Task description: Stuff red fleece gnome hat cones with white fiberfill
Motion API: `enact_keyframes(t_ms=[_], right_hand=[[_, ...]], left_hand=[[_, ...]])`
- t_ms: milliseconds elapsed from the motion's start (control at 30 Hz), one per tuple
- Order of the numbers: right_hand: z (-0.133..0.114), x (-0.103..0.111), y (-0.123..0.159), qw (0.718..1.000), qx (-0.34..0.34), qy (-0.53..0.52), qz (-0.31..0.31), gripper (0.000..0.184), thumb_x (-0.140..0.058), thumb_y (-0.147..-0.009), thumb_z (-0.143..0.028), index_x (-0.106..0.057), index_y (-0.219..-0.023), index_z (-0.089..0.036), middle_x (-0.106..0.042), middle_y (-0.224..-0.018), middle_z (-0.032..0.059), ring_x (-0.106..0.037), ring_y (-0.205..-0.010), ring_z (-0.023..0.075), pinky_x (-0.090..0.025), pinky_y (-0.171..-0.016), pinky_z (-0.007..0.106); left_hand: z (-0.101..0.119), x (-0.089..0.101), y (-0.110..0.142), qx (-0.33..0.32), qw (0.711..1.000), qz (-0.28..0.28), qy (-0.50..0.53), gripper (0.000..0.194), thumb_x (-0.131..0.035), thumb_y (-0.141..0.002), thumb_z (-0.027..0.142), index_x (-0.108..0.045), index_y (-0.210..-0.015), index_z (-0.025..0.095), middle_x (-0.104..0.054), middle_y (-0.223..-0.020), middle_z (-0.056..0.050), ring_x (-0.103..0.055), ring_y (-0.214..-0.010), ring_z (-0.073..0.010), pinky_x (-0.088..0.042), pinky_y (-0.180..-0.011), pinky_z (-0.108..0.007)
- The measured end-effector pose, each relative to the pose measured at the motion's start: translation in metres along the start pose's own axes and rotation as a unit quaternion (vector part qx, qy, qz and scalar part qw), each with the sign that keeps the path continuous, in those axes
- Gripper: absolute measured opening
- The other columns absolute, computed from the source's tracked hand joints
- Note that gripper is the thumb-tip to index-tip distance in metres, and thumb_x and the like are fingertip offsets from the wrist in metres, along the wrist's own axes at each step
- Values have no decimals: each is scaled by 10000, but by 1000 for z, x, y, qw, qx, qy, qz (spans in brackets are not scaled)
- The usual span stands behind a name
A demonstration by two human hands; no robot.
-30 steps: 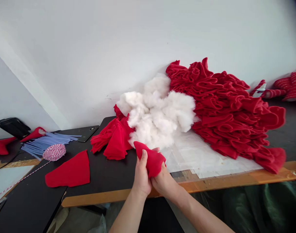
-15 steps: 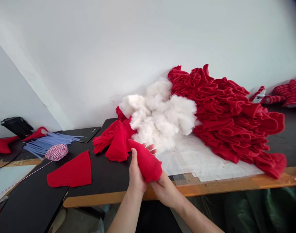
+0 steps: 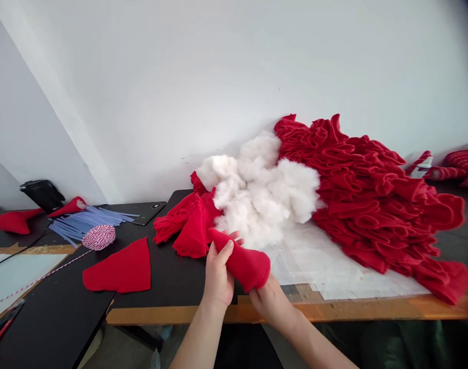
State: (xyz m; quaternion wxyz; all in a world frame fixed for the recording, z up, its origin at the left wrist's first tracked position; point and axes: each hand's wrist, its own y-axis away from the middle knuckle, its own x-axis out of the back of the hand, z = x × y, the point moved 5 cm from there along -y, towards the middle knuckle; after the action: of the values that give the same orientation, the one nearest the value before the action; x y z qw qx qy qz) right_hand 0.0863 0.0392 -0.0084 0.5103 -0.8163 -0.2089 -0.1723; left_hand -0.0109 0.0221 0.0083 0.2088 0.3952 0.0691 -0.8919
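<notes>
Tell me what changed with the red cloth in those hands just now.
The red cloth piece has gone from a bunched lump to a longer taper, its rounded end now pointing right. The left hand pinches its narrow end; the right hand supports the wide end from below. Neither let go. The white stuffing and the heap of red cloth lie as before.

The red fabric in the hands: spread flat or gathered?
Gathered: the red fabric bunches into a cone between the left hand and right hand.
</notes>
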Motion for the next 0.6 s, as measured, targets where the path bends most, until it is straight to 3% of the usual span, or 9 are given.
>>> enact_keyframes(t_ms=[100, 267, 433, 600], right_hand=[[-10, 5, -6, 1000, -20, -19, -6, 625, -384, -800, -42, -314, -1394, -222, -521, -1308, 119, -508, -1193, 273, -484, -950, 468], [-25, 1, -11, 999, -8, -44, -24, 601, -393, -784, -41, -384, -1352, -235, -561, -1260, 102, -543, -1151, 262, -462, -975, 449], [-31, -1, -14, 997, 43, 24, -58, 638, -373, -757, -43, -321, -1371, -205, -565, -1238, 130, -533, -1156, 273, -495, -925, 445], [-10, -6, -11, 993, 36, 92, -65, 390, -399, -791, -100, -551, -1131, -216, -676, -885, 82, -637, -808, 262, -568, -691, 393]], left_hand=[[4, -1, 0, 0, 1000, -7, 12, 375, -681, -749, 262, -561, -1096, 182, -654, -1076, -99, -614, -1007, -258, -461, -885, -395], [5, -6, 5, 32, 996, -40, 72, 441, -511, -835, 491, -531, -1159, 193, -649, -1039, -105, -631, -958, -267, -479, -839, -413], [15, -11, 13, 10, 996, -84, 9, 473, -532, -857, 378, -417, -1309, 297, -645, -1075, -62, -635, -951, -222, -466, -850, -386], [12, -14, 14, 35, 992, -110, -48, 575, -572, -840, 302, -345, -1366, 254, -687, -918, -52, -628, -958, -217, -451, -858, -369]])
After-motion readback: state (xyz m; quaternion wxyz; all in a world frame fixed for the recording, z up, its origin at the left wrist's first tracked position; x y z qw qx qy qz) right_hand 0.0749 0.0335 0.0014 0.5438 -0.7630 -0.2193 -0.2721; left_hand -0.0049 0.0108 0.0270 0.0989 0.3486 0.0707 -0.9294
